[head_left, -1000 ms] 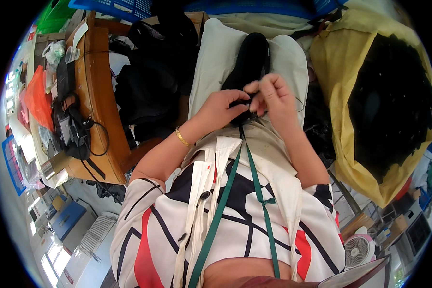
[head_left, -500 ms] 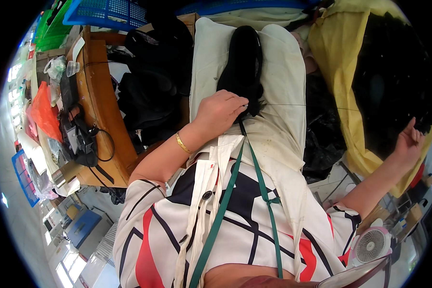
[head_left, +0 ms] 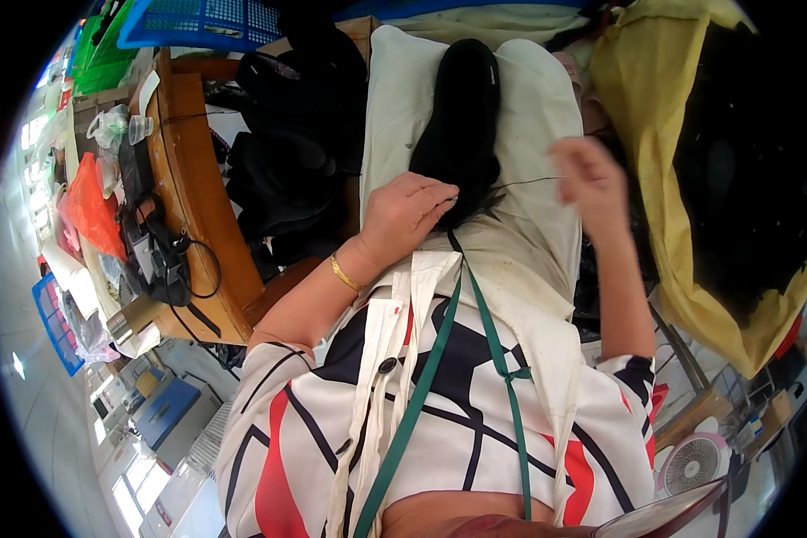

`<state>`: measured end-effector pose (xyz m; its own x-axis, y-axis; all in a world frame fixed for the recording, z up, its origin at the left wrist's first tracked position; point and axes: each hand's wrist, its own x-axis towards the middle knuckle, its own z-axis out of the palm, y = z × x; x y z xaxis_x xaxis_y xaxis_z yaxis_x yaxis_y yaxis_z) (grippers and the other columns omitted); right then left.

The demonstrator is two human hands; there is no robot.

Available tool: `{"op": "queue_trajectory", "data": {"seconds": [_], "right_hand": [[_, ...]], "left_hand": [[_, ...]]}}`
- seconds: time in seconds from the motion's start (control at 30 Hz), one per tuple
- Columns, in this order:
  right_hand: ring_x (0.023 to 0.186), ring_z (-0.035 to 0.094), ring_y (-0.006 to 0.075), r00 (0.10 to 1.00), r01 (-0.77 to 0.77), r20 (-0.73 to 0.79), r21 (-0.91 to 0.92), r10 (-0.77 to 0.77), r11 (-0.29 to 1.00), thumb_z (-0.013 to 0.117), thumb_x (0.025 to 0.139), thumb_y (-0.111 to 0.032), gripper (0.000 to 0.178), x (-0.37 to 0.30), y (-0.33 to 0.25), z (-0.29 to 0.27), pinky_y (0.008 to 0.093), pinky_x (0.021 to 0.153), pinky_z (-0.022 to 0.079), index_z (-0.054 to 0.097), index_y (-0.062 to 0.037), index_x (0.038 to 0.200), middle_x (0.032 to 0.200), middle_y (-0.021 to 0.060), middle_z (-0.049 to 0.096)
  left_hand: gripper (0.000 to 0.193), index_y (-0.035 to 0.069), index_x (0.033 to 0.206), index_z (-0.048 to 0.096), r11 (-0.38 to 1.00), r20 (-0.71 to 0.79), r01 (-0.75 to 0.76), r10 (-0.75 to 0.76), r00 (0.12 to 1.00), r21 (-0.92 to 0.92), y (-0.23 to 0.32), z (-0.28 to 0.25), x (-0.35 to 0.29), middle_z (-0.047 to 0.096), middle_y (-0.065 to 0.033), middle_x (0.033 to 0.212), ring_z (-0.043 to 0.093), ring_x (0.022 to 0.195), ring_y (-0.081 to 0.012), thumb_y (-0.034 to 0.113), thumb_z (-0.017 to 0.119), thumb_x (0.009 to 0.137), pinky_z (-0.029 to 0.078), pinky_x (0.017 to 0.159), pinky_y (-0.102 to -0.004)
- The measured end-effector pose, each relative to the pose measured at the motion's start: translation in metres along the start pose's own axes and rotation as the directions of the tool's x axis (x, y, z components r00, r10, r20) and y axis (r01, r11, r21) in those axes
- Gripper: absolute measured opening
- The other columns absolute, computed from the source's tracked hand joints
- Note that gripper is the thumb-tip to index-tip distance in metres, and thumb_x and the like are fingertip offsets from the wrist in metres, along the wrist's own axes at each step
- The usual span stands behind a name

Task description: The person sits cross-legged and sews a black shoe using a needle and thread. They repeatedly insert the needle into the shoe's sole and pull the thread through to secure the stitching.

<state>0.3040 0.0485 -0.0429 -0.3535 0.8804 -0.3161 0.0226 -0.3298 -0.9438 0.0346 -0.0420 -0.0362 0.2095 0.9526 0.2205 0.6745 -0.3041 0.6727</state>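
A black cloth shoe (head_left: 462, 117) lies lengthwise on the cream apron (head_left: 388, 99) over my lap, its toe pointing away from me. My left hand (head_left: 410, 208) is closed on the near end of the shoe, thumb and fingers pressed together at its edge. From that end a thin dark thread (head_left: 529, 182) runs right, to my right hand (head_left: 590, 179). The right hand is raised beside the apron, fingers drawn together and smeared by motion. It appears to pinch the thread; whether a needle is there cannot be seen.
More black shoes (head_left: 287, 170) are heaped at the left by a wooden table (head_left: 197, 179). A yellow sack (head_left: 646, 81) with dark contents stands at the right. Blue baskets (head_left: 197, 22) are at the far left, and a small fan (head_left: 693, 462) sits low right.
My right hand has come in from far right, over the sack, to close beside the apron. The thread between it and the shoe is shorter and slacker. The left hand keeps its hold.
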Motion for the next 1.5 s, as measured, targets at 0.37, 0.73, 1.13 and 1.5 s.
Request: {"op": "queue_trajectory", "data": {"seconds": [0.37,0.73,1.13,1.5], "right_hand": [[0.07,0.067,0.0324,0.936,0.277,0.337,-0.529,-0.101,0.802,0.061,0.091,-0.015,0.015,-0.001,0.015,0.068,0.0378,0.063,0.053,0.066,-0.0083,0.103,0.08,0.0139,0.069],[0.068,0.066,0.0228,0.939,0.214,0.343,-0.545,-0.017,0.811,0.058,0.091,-0.008,0.022,-0.003,0.01,0.068,0.03,0.065,0.051,0.066,-0.0047,0.111,0.086,0.0125,0.069],[0.074,0.066,0.0339,0.957,0.167,0.289,-0.498,-0.018,0.851,0.058,0.094,-0.011,0.013,0.004,0.021,0.083,0.0384,0.065,0.053,0.062,-0.0067,0.105,0.083,0.0141,0.068],[0.073,0.064,0.0348,0.913,0.403,0.365,-0.728,-0.184,0.555,0.059,0.091,-0.013,0.008,0.02,0.009,0.097,0.0446,0.06,0.05,0.056,-0.0119,0.098,0.081,0.0118,0.063]], "left_hand": [[0.023,0.006,0.092,0.073,0.995,-0.11,-0.095,0.098,0.989,0.034,-0.005,0.004,-0.008,0.071,-0.008,0.087,0.066,0.077,-0.0258,0.002,0.079,0.07,0.055,0.066,-0.0325],[0.022,0.005,0.091,0.072,0.994,-0.128,-0.105,0.107,0.986,0.028,-0.007,0.003,-0.007,0.071,-0.008,0.087,0.067,0.077,-0.026,0.003,0.079,0.07,0.056,0.067,-0.0327],[0.02,0.004,0.093,0.071,0.999,-0.113,-0.033,0.029,0.993,-0.031,-0.009,0.005,-0.014,0.071,-0.0106,0.088,0.07,0.082,-0.0277,0.003,0.077,0.074,0.057,0.071,-0.0343],[0.02,0.004,0.094,0.069,0.999,-0.098,-0.04,0.038,0.994,-0.021,-0.009,0.007,-0.017,0.071,-0.0116,0.091,0.07,0.085,-0.0292,0.001,0.075,0.075,0.057,0.074,-0.0359]]}}
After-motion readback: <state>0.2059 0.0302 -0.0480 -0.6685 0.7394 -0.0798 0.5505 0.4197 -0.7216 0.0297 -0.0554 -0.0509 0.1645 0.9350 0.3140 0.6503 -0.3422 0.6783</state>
